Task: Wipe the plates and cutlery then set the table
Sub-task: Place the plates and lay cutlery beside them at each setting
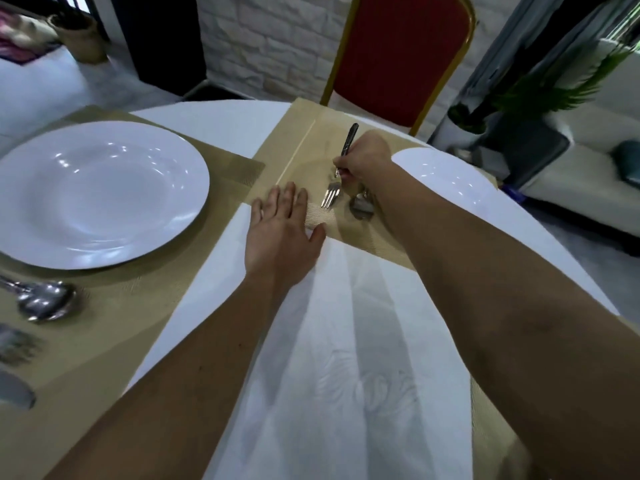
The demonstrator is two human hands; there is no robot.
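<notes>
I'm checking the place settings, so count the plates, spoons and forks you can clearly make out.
White plates: 2, left and right
Spoons: 2, left and middle
Forks: 1, held in the right hand
Total: 5, leaving out blurred cutlery at the left edge

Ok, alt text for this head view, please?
The right hand holds a fork tines-down over a beige placemat, beside a spoon; the left hand rests flat at the mat's near corner. A white plate sits at left.
</notes>
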